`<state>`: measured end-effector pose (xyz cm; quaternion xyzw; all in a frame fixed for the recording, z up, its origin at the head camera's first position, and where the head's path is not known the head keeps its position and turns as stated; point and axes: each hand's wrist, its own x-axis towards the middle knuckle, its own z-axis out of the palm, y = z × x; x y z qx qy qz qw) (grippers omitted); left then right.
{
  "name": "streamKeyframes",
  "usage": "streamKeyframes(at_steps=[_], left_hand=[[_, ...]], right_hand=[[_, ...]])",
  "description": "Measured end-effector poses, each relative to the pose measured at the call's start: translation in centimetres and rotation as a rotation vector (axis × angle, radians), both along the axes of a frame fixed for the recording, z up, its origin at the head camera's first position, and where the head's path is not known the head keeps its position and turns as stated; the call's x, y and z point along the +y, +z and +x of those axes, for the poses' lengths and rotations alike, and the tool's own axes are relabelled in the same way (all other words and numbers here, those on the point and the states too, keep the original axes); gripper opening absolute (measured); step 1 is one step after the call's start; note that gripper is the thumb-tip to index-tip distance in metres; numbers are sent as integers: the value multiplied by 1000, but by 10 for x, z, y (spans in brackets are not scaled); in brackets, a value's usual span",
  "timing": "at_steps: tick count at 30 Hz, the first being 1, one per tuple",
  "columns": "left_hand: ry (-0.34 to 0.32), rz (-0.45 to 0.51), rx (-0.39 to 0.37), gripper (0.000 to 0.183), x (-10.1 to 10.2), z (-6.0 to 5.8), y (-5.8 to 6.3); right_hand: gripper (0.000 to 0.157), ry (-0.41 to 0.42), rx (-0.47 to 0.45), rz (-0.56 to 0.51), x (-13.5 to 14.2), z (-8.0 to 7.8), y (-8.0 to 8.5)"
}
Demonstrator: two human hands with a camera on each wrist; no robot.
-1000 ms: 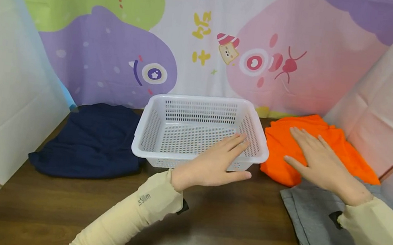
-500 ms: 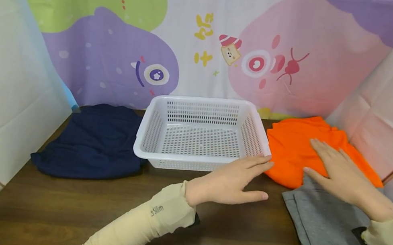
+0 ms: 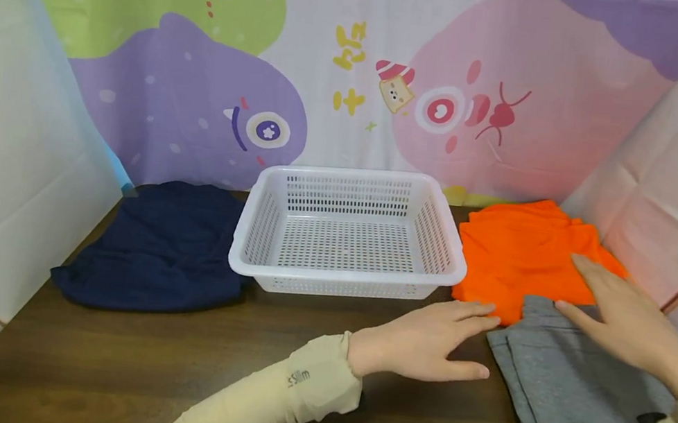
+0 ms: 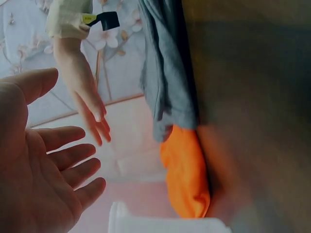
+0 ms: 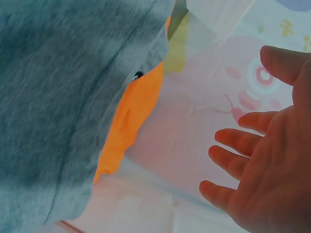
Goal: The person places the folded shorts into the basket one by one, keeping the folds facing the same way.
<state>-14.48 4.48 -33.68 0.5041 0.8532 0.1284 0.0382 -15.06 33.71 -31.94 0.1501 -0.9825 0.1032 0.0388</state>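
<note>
My left hand (image 3: 434, 341) is stretched out over the table in front of the basket's right corner, fingers straight and holding nothing. Its fingertips overlap the near edge of the orange folded garment (image 3: 516, 253) in the head view. My right hand (image 3: 640, 326) hovers above the grey folded garment (image 3: 594, 394), fingers extended and nothing in them. In the right wrist view that hand's spread fingers (image 5: 233, 162) show apart from the grey cloth (image 5: 63, 107). The grey garment lies partly over the orange one.
A white perforated plastic basket (image 3: 344, 276) stands at the back middle of the wooden table (image 3: 172, 353). Left of it lies a dark navy folded garment (image 3: 164, 254). A cartoon-printed curtain (image 3: 339, 100) hangs behind, with white panels on both sides.
Both hands have moved right and nearer the body. The left hand has left its place over the basket; the right has gone from the orange garment to above the grey one.
</note>
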Motion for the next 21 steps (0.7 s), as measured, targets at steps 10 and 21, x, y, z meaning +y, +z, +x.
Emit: streamKeyframes(at_steps=[10, 21], left_hand=[[51, 19, -235, 62, 20, 9, -14], [107, -28, -322, 56, 43, 21, -28]], right_hand=[[85, -59, -44, 105, 27, 5, -11], [88, -234, -187, 116, 69, 14, -24]])
